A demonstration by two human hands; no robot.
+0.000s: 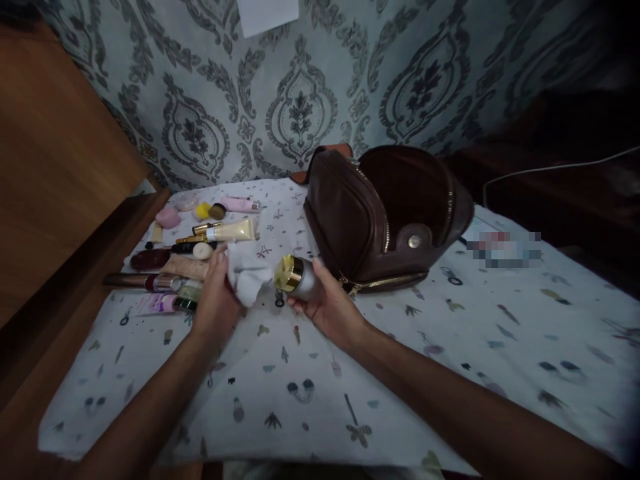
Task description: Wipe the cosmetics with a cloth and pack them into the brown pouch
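Head view, one entry; clock-face centred on the bottle, 12 toward the wall.

Item: bottle (311,285), grey body, one gold end; whether that end is cap or base cannot be told. Location: in the right hand (330,303), above the desk (270,407), short of the bag (343,207), which stands open at 1 to 2 o'clock.

Right fingers: closed round the body, thumb on the upper side, others beneath; gold end left free.

Left hand (217,293), at 8 to 9 o'clock: fingers gathered on a crumpled white cloth (247,273). Cloth edge lies just beside the gold end; contact cannot be told.

Step in hand, as judged: wiping the bottle with the cloth. Good practice: keep the right grip on the body, firm but not squeezing; wrap a folded part of the cloth round the gold end; turn the bottle against light pressure; regrip at the gold end to reach the covered body. Smooth surfaces may slip, so stay low over the desk.

Orientation: bottle held well over from upright. Long axis roughly 9 to 3 o'clock, dipping slightly toward 4; gold end points to 9, facing the cloth.

Adjacent: cream tube (236,230), at 10 o'clock, among assorted cosmetics.
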